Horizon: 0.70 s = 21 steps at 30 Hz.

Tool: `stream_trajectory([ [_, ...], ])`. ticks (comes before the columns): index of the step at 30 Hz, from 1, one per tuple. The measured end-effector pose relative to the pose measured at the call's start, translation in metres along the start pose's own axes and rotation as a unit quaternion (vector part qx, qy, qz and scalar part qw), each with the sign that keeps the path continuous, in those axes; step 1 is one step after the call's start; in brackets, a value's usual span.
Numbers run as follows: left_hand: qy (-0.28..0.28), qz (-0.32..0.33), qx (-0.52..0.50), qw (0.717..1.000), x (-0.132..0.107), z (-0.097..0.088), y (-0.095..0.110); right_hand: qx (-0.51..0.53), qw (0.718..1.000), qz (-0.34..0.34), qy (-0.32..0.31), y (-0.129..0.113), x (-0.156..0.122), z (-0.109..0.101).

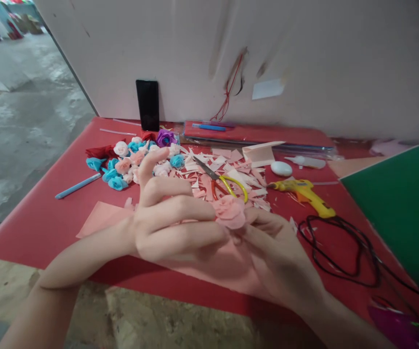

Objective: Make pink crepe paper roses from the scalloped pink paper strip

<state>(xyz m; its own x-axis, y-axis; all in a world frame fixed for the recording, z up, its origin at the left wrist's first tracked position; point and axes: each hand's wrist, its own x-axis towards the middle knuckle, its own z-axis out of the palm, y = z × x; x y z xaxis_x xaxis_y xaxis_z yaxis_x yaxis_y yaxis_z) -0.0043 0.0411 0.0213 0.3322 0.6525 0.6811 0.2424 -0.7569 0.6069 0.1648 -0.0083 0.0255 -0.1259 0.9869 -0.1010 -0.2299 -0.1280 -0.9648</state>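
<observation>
A small pink paper rose [229, 211] sits between both of my hands above the red table [42, 213]. My left hand [169, 220] pinches it from the left with the lower fingers, while the index finger sticks up. My right hand [278, 252] grips it from the right and below, fingers closed on the paper. Under the hands lies a pink paper sheet [100, 218].
A heap of finished paper roses [132, 160] in blue, pink, white and purple lies at the back left, pink scraps and scissors [220, 179] in the middle. A yellow glue gun [305, 191] with black cord [340, 252] lies right, beside a green sheet [405, 208]. A black phone [147, 104] leans on the wall; a blue pen [76, 186] lies at the left.
</observation>
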Motion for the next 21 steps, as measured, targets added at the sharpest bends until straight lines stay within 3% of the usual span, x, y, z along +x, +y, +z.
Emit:
stream_trajectory([
  [2, 0.095, 0.153, 0.063, 0.982, 0.004, -0.001, 0.005, -0.078, 0.992, -0.101, 0.02, -0.004, 0.0, -0.002],
  [4, 0.127, 0.215, 0.128, 0.96, 0.009, -0.002, 0.011, -0.155, 0.967, -0.197, 0.045, -0.008, -0.001, -0.002],
  [8, 0.119, 0.205, 0.154, 0.959, 0.011, 0.001, 0.018, -0.259, 0.919, -0.286, 0.086, -0.013, -0.002, 0.001],
  [14, 0.123, 0.198, 0.167, 0.958, 0.004, 0.011, 0.017, -0.343, 0.855, -0.377, 0.097, -0.008, -0.004, 0.006],
  [18, 0.137, 0.207, 0.184, 0.951, 0.006, 0.012, 0.018, -0.367, 0.842, -0.383, 0.098, -0.005, -0.006, 0.005],
  [21, 0.162, 0.226, 0.183, 0.943, 0.006, 0.013, 0.016, -0.362, 0.85, -0.372, 0.093, -0.005, -0.007, 0.005],
])
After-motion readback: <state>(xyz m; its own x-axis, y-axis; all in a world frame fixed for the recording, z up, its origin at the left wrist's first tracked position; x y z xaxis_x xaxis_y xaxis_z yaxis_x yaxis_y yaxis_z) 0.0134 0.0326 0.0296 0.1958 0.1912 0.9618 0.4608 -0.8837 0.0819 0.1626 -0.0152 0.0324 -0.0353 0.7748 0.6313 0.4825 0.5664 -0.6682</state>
